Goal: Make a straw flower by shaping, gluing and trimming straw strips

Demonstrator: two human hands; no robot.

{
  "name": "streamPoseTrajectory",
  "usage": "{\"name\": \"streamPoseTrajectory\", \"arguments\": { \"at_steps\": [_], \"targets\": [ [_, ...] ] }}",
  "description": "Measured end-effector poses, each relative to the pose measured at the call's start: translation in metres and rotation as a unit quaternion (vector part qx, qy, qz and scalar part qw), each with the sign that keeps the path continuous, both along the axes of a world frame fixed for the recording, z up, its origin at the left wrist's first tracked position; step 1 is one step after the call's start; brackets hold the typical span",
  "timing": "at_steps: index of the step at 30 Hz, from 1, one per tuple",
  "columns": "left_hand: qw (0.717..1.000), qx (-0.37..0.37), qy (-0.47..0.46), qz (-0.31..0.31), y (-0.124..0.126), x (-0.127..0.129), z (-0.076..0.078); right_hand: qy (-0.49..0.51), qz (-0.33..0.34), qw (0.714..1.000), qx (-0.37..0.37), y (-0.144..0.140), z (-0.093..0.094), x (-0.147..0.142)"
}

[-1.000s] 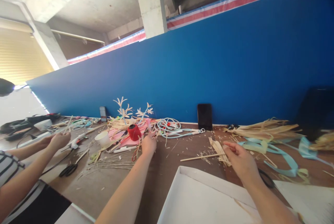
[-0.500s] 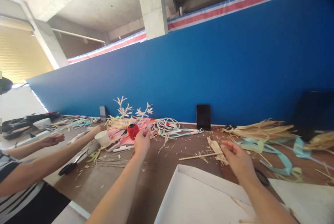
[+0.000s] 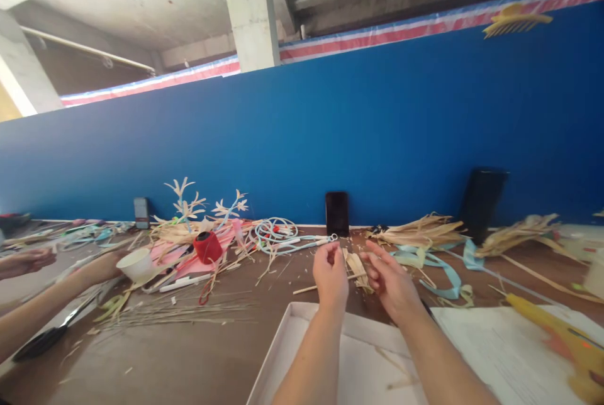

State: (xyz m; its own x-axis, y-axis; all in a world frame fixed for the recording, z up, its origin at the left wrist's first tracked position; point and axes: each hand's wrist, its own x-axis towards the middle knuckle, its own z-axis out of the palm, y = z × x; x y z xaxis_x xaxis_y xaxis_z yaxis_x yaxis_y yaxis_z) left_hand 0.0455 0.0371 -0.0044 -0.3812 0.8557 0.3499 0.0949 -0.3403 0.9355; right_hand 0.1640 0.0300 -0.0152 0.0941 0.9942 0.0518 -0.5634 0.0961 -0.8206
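Observation:
My left hand [image 3: 331, 279] is above the near edge of the white box lid or tray [image 3: 302, 310], its fingers curled together; I cannot make out anything between them. Facing it, a small gap away, my right hand [image 3: 394, 282] has its fingers stretched and apart. Behind and between the hands lie pale straw strips [image 3: 357, 270] and a thin stick [image 3: 306, 290]. A red thread spool [image 3: 207, 248] stands to the left, with a loop of red thread [image 3: 204, 295] on the table before it.
A yellow glue gun [image 3: 557, 329] lies on white paper [image 3: 472, 329] at right. Blue ribbon [image 3: 450, 279] and dried husks [image 3: 419, 231] lie behind. A phone [image 3: 336, 213] leans on the blue partition [image 3: 401, 128]. At left, a co-worker's arm [image 3: 56, 295] reaches beside a white cup [image 3: 136, 265].
My left hand has moved right, from beside the red spool to near my right hand. My right hand's fingers have spread. The view has turned right, bringing the glue gun into sight.

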Motion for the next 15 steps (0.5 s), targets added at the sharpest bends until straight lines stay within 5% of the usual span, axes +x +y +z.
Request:
{"name": "streamPoseTrajectory", "arguments": {
  "at_steps": [4, 15],
  "targets": [
    [0.991, 0.065, 0.118, -0.023, -0.005, -0.001, -0.022, -0.06, -0.001, 0.998, 0.011, 0.002, -0.005, -0.001],
    [0.989, 0.032, 0.11, -0.089, -0.006, -0.005, -0.017, -0.127, 0.026, 0.991, 0.044, -0.004, -0.004, -0.008]
  ]
}}
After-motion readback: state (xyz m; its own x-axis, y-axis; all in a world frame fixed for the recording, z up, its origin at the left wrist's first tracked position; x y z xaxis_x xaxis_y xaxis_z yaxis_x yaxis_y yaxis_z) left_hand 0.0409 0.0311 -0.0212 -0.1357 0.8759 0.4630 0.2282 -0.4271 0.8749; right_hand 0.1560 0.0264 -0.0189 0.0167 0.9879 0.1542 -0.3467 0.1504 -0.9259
